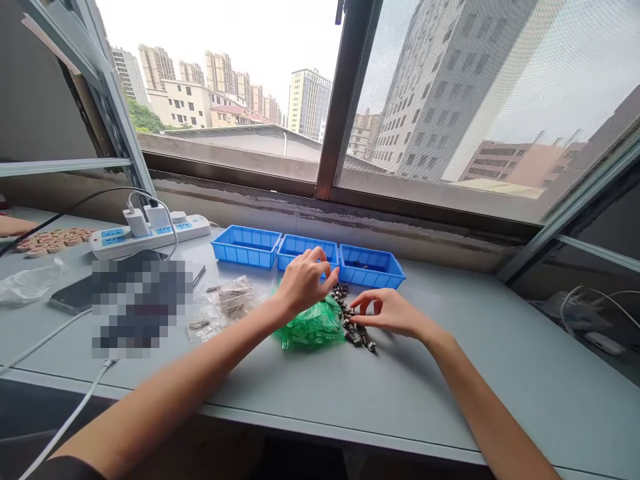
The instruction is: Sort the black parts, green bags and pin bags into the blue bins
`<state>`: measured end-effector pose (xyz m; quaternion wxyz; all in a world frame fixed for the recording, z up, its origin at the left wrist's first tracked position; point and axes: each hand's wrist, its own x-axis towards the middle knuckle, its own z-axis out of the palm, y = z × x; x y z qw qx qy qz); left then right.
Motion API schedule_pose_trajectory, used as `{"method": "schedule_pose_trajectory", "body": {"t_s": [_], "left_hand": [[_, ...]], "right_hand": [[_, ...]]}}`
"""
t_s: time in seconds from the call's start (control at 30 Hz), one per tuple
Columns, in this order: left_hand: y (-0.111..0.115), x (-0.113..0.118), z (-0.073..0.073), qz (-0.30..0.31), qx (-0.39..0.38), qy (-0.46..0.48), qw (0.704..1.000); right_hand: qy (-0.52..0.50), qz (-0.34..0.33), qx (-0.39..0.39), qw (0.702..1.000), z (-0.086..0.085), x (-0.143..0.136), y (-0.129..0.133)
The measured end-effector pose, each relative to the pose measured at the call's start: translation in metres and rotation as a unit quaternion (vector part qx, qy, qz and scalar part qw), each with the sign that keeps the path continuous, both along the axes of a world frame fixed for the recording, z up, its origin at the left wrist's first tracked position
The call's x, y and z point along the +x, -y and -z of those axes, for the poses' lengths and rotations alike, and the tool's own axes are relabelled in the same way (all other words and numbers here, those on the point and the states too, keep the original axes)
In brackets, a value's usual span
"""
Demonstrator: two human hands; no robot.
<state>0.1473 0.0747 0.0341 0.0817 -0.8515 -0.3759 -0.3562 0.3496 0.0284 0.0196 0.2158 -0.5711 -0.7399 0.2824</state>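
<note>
My left hand (309, 279) hovers over a green plastic bag (315, 327), in front of the middle blue bin (300, 245). Its fingers are curled, and whatever may be between them is too small to name. Beside the bag lies a pile of small dark metal parts (356, 338). My right hand (383, 312) reaches to the pile's right edge, thumb and fingers apart around some parts. Several small dark pieces sit in the right blue bin (395, 270). The left blue bin (245, 255) shows no parts inside.
Clear bags of metal pieces (230, 300) lie left of the green bag. Farther left are a power strip (185, 230), a dark phone (75, 293), cables and a pile of light flat pieces (53, 240). Another person's hand (15, 226) shows at the left edge.
</note>
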Motion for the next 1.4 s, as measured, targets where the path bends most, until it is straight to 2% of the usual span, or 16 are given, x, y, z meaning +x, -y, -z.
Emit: {"method": "schedule_pose_trajectory", "body": {"t_s": [0.23, 0.47, 0.63, 0.73, 0.9, 1.1, 1.4], "left_hand": [[0.004, 0.002, -0.003, 0.008, -0.018, 0.013, 1.0], [0.003, -0.001, -0.002, 0.04, -0.043, 0.009, 0.998], [0.006, -0.004, -0.003, 0.112, -0.069, -0.044, 0.99], [0.011, -0.001, -0.001, 0.135, -0.069, -0.062, 0.987], [0.017, 0.005, 0.01, 0.106, -0.04, -0.052, 0.992], [0.018, 0.006, 0.014, 0.063, 0.016, -0.003, 0.998], [0.016, 0.006, 0.019, 0.035, 0.066, 0.03, 0.997]], "right_hand": [[-0.053, -0.011, 0.043, 0.998, 0.003, -0.004, -0.003], [-0.092, -0.029, 0.037, 0.995, 0.004, -0.006, -0.004], [-0.129, 0.01, 0.08, 0.988, -0.01, 0.001, 0.0], [-0.18, 0.05, 0.108, 0.976, -0.013, 0.0, 0.0], [-0.275, 0.056, 0.089, 0.956, -0.005, -0.017, -0.003], [-0.334, 0.085, 0.061, 0.937, 0.002, -0.024, -0.006], [-0.385, 0.134, 0.012, 0.913, -0.004, -0.027, -0.006]]}}
